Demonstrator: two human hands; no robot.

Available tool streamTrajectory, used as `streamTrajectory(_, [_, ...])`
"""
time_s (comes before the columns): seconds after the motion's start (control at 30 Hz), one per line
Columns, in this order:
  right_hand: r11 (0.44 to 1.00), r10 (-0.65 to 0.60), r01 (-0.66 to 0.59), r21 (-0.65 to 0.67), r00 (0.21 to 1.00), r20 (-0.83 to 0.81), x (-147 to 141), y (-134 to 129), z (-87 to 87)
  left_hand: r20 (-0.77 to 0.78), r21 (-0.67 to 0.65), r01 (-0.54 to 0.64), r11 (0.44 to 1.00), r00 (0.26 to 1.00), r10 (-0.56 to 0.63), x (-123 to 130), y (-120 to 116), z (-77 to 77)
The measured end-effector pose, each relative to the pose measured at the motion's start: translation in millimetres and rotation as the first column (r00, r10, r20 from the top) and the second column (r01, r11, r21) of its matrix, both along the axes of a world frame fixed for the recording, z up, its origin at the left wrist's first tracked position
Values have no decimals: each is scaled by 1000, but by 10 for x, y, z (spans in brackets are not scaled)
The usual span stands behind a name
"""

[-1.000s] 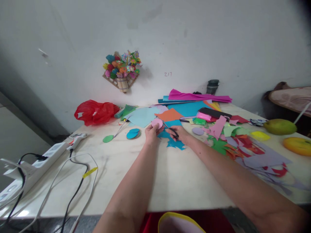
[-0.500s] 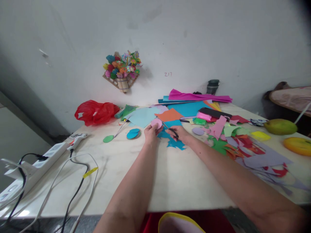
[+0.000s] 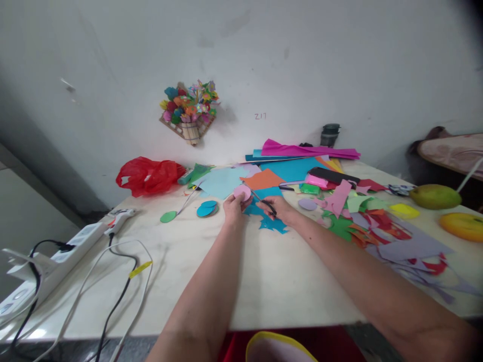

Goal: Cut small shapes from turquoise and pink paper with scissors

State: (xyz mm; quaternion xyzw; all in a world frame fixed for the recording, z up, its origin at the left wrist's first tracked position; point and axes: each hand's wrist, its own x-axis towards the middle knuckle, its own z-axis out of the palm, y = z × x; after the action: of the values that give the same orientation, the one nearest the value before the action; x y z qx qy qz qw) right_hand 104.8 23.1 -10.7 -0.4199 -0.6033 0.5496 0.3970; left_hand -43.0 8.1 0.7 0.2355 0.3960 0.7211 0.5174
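Observation:
Between the fingers of my left hand is a pink paper circle, held up off the table. My right hand is closed round the dark handles of a pair of scissors. The blades point up and left toward the circle's right edge; whether they touch it I cannot tell. Jagged blue paper offcuts lie under and just beside my hands. To the left rest several blue paper circles in a loose stack, and a green circle lies farther left.
Coloured scraps cover the table's right side, near two mango-like fruits. Paper sheets and a black case lie behind. A red plastic bag sits back left. A power strip and cables run along the left.
Almost nothing differs. Both hands keep the same grip on the pink circle and the scissors; the whole view has shifted very slightly.

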Motion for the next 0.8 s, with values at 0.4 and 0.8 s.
streamTrajectory(0.4, [999,-33,33,-10,999,-12,5,-25,50,-30,21,34,999,999,-33,-54,31,-43])
streamTrajectory(0.8, [999,30,-30,-25,999,14,193,-95,286,-90,78,197,977,978,-190,-31,1,-29])
